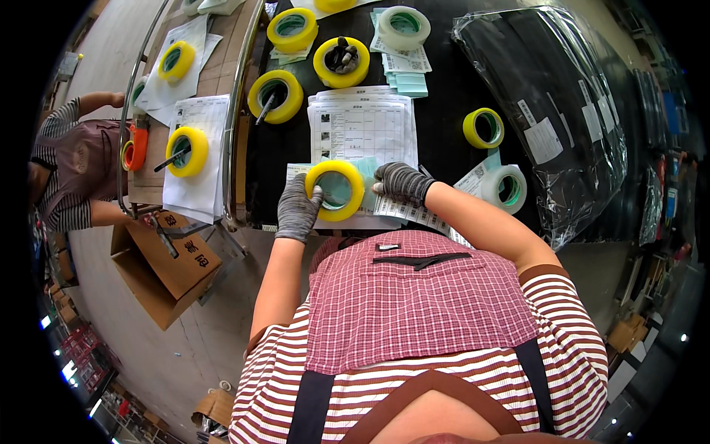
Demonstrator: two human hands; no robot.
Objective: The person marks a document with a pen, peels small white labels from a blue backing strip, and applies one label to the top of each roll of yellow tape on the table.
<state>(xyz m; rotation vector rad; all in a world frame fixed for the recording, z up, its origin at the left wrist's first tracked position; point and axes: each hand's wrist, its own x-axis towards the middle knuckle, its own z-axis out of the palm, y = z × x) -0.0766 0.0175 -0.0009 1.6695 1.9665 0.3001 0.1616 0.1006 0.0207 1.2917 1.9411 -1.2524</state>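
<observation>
2 hands (298,211) (403,183), tape roll (358,191) near front edge (268,224); tabletop gap (441,126) beside papers (392,132).

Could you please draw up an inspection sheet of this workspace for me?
Surface: black table, partly covered with papers.
Job's things: yellow roll of tape in the left hand; label strip at the right hand.
Clutter: printed sheets; other yellow rolls, one with a pen in it; clear rolls; wrapped package toward the right.
Hands: both gloved; left grips the roll's left side; right has curled fingers, and whether they pinch the strip is unclear.
Cables: nothing seen.
Surroundings: railed side table on the left, with more tape and papers; cardboard box near it; co-worker beyond.
</observation>
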